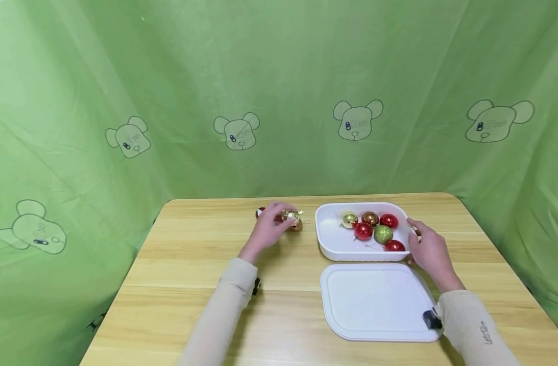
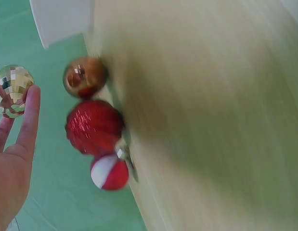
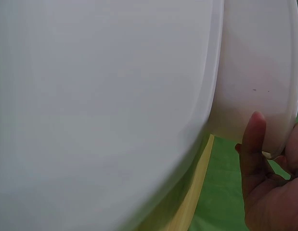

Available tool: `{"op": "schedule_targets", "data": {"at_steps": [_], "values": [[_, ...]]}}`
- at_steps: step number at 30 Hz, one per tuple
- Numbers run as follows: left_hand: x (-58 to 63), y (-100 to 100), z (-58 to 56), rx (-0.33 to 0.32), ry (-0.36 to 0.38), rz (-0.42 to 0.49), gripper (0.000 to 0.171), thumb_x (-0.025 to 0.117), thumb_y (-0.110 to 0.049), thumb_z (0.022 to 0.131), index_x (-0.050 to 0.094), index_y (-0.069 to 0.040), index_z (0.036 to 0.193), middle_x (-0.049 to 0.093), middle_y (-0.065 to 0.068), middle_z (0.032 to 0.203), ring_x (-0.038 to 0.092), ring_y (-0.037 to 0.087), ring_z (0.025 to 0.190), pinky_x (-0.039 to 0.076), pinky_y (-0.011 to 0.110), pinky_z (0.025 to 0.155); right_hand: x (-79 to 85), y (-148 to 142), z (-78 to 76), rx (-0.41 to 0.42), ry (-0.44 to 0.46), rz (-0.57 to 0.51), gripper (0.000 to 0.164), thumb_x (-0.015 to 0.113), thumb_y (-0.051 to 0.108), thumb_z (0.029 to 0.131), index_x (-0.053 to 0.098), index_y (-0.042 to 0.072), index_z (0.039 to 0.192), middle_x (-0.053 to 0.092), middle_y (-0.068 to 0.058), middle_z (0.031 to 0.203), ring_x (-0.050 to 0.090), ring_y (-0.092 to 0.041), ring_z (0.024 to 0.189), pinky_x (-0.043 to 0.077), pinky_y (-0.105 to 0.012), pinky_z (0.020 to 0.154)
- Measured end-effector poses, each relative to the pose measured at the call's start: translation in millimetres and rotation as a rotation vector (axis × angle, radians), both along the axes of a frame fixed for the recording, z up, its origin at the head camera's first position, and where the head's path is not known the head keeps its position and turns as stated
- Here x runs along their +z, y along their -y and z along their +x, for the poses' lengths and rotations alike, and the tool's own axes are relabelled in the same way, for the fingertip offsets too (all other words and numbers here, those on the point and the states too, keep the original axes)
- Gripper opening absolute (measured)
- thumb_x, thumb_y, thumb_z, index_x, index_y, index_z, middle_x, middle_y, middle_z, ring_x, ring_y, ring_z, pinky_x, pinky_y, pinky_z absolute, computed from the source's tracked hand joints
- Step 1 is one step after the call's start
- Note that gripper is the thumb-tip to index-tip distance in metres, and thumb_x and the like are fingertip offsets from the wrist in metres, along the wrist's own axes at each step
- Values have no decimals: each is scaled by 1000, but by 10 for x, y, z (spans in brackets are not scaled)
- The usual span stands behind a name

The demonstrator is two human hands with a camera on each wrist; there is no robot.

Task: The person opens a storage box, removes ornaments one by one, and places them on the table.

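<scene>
White box (image 1: pixel 361 256): on the table (image 1: pixel 169 264), lid off; contents, six baubles: gold (image 1: pixel 350 219), copper (image 1: pixel 370 218), green (image 1: pixel 383 234), three red (image 1: pixel 363 231).

Right hand (image 1: pixel 431 251): at the box's right end, fingers gripping its wall.

Left hand (image 1: pixel 271 229): left of the box, pinching one gold mirrored ball (image 2: pixel 14 91), not yet inside.

Loose, left of the box: copper ball (image 2: pixel 85 77), red ball (image 2: pixel 95 126), red-and-white ball (image 2: pixel 109 172); three pieces.

White lid (image 1: pixel 375 302): flat, just in front of the box.

Progress, as judged: over half boxed; outstanding, four baubles, counting the held one, and presumably the lid.
</scene>
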State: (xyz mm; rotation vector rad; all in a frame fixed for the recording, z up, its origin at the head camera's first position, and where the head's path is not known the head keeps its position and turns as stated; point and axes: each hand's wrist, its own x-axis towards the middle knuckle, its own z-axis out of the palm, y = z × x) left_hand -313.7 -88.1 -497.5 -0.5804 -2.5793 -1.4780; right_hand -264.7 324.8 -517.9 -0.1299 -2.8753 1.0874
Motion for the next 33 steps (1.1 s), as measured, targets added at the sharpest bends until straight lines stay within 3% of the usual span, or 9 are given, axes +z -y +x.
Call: {"op": "schedule_targets", "data": {"at_steps": [9,14,21,33], "values": [[-12,286,-38,75,32,-7,31,74,-20,97,70,-19,127,59,6,123,64,30,104,60,33,87,-3,0,-1,-6,5,0,54,39,15,110,28,2,161,50,-38,131,63,-24,59,56,-32,46],[-33,415,-73,102,31,1,29,73,-19,97,70,-17,127,59,6,126,65,31,107,61,36,89,-4,-3,-11,-6,7,-8,54,39,15,110,28,2,161,50,-39,132,63,-24,60,56,-32,47],[-90,573,-99,164,63,-9,31,72,-23,98,69,-19,129,58,3,134,59,27,124,60,38,98,-15,-18,-15,-7,4,0,54,38,16,110,29,2,161,51,-37,128,63,-23,58,56,-32,46],[-163,824,-128,259,65,-10,32,72,-22,98,69,-16,130,57,5,135,58,31,126,55,51,105,-7,-4,-9,-11,3,-6,54,38,16,110,29,2,161,50,-37,130,62,-22,58,56,-32,47]]}}
